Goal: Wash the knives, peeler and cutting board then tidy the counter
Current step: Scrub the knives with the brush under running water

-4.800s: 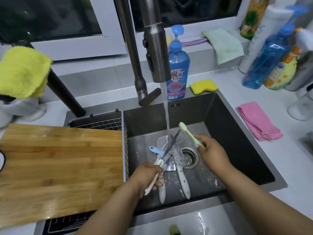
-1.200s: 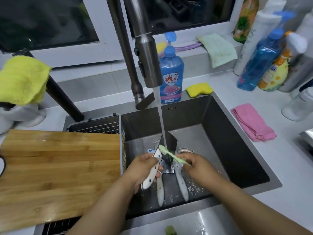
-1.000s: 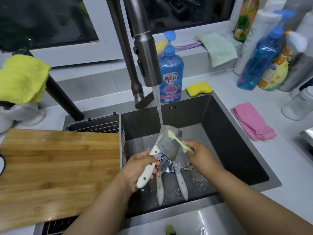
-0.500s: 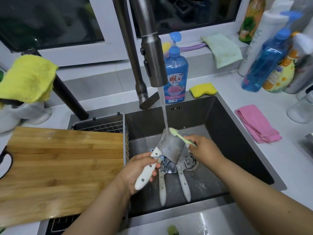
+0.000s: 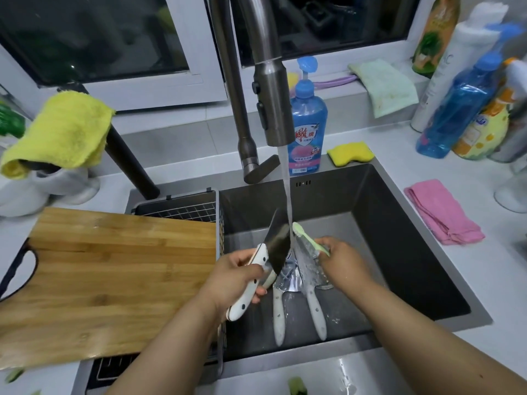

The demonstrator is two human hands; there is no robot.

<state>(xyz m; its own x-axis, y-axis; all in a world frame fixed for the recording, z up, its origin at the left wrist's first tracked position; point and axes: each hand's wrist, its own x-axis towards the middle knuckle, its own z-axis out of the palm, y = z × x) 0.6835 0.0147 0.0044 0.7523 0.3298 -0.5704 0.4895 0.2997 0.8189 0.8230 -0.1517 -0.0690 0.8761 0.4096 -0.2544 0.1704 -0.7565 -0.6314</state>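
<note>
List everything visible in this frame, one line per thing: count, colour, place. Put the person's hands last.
Cleaver: 1, steel blade, white handle, held under the stream.
Toothbrush: 1, pale green, beside the cleaver blade.
Knives in sink: 2, white handles, on the sink floor.
Sink: 1, dark steel.
Faucet: 1, steel, water running.
Cutting board: 1, wooden, over the rack left of the sink.
Soap bottle: 1, blue, behind the sink.
Sponge: 1, yellow, sink's back edge.
Pink cloth: 1, counter, right.
Yellow cloth: 1, left.
Green cloth: 1, windowsill.
Bottles: several, far right.
Left hand: grips the cleaver handle.
Right hand: holds the toothbrush.
</note>
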